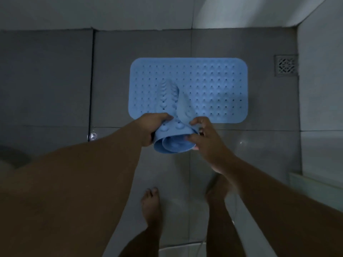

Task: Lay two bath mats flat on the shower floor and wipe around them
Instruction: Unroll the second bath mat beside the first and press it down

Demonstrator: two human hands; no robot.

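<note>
A light blue rubber bath mat (213, 86) with rows of holes and bumps lies flat on the grey tiled shower floor, near the back wall. Above its near left part I hold a second blue mat (171, 130), still rolled into a loose tube with its suction cups facing out and one end hanging down. My left hand (152, 127) grips the roll's left side. My right hand (202, 134) pinches its right edge with fingers and thumb.
A square metal floor drain (285, 65) sits at the back right corner beside the right wall. My two bare feet (151, 203) stand on the wet tiles below the hands. A dark tile joint (91, 86) runs down the floor at left.
</note>
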